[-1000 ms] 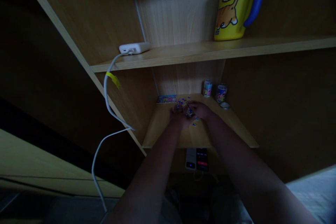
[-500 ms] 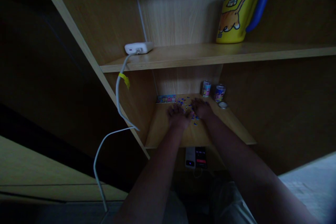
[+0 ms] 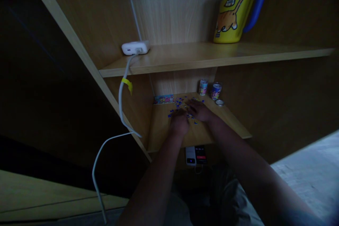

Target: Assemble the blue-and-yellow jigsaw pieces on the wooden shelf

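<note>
Small, mostly blue pieces that look like jigsaw pieces lie scattered on the lower wooden shelf. My left hand is low over their near side, its fingers bent down, dark and blurred, so their grip is hidden. Just to its right, my right hand lies palm down over the pieces with fingers stretched out and apart. Behind them, a picture strip with cartoon figures rests by the back left corner. At the back right stand two small printed cans, with a round metal lid beside them.
Above my hands runs an upper shelf bearing a white box-shaped device and a blue and yellow mug. A white cable hangs down at the left. Below the lower shelf's front edge lie a phone and a white device.
My left hand's fingers have gone from spread to bent down, and pieces now show at its left. My right hand has shifted slightly inward over the pieces. The whole view has shifted a little.
</note>
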`<state>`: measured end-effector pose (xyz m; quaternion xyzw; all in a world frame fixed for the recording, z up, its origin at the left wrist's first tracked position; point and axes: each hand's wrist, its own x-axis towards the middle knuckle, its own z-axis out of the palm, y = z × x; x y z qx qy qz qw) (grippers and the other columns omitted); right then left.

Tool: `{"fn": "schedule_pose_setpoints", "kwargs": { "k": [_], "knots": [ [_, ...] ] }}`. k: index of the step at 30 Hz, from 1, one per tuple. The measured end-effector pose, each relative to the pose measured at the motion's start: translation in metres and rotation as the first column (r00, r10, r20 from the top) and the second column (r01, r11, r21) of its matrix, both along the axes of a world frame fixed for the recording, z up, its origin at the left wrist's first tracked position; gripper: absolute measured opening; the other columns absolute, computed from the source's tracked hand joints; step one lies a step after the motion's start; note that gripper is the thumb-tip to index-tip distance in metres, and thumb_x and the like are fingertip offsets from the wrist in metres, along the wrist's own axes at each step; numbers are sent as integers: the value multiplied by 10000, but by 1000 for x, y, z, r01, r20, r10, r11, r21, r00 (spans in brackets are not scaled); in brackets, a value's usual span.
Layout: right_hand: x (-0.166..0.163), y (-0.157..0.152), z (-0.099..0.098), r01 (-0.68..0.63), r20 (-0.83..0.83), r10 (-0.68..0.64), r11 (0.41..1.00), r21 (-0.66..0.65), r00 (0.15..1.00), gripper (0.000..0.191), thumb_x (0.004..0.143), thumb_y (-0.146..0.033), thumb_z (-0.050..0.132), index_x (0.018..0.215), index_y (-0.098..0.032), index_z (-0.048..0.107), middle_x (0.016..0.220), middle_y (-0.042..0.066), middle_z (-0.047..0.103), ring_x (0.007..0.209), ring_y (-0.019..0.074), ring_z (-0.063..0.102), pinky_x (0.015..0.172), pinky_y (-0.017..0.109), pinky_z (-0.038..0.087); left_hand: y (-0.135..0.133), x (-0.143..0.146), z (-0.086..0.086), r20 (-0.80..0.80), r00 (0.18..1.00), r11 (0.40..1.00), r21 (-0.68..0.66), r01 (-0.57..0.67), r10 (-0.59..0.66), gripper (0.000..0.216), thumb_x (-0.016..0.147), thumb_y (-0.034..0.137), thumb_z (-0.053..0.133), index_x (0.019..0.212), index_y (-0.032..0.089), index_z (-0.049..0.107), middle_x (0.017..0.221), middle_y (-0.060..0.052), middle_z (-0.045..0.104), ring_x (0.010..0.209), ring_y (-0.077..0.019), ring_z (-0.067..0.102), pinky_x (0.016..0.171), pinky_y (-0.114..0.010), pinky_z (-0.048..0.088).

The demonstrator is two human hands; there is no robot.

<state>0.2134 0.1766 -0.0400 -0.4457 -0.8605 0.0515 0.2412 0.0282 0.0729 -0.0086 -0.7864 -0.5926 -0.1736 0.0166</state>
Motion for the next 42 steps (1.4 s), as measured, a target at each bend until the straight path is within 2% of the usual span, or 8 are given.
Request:
{"fn": "schedule_pose_setpoints", "kwargs": {
  "k": [8,13,16,20,24,28,36,42],
  "knots": [
    [0,0,-2,-23,-24,23,999,24,999,533,1112,-470,536,1537,-183,677,1649,144,611,1587,280,519,1349,460,388,-8,2,7,33,999,999,13,30,-30,327,1054,190,521,1291,200,747,1389,-128,728,1337,-287,626,1265,-461,409],
    [5,-6,6,-7,-194,12,1000,24,981,416,1137,-460,467,1228,-213,789,1334,139,795,1328,279,697,1207,457,513,-7,1,7,47,999,1000,18,-14,13,313,1037,190,541,1270,181,749,1362,-133,735,1338,-295,617,1261,-445,405],
    [12,-15,5,3,-272,6,999,33,962,368,1074,-556,618,1080,-227,783,1166,128,815,1173,289,734,1112,450,547,-5,1,5,38,998,998,14,-59,59,322,1034,193,542,1289,156,734,1394,-160,715,1383,-319,592,1264,-464,401],
    [16,-22,1,-45,-238,53,998,36,970,338,1004,-583,735,985,-250,790,1057,103,808,1092,285,742,1074,440,540,-4,2,4,36,996,996,-1,-86,86,341,1039,184,526,1320,141,715,1465,-189,677,1422,-334,573,1278,-490,386],
    [15,-20,-2,-61,-252,67,998,34,965,330,1020,-566,716,965,-254,811,1007,97,802,1041,273,743,1039,432,553,-4,2,4,61,998,1000,-7,-16,17,394,1057,184,513,1413,200,683,1537,-138,645,1467,-309,538,1294,-470,373],
    [16,-19,-2,-33,-289,32,999,3,957,352,1008,-581,727,930,-248,809,976,101,794,1005,279,748,1003,440,576,-1,3,2,85,993,997,15,76,-77,352,1109,264,491,1379,227,714,1511,-98,666,1416,-287,570,1283,-445,389],
    [19,-25,0,-173,-496,17,947,-270,868,453,911,-698,754,902,-246,791,963,68,831,889,257,781,883,410,635,-2,6,9,108,994,999,-12,32,-31,352,1102,400,566,1354,212,724,1475,-134,685,1408,-314,584,1284,-473,394],
    [22,-24,2,-69,-548,-72,970,-233,833,371,923,-627,732,919,-259,779,992,70,839,921,269,783,915,435,645,4,5,5,124,992,999,-28,19,-16,305,1070,405,638,1302,241,748,1459,-123,682,1414,-317,576,1283,-491,394]
  ]
}}
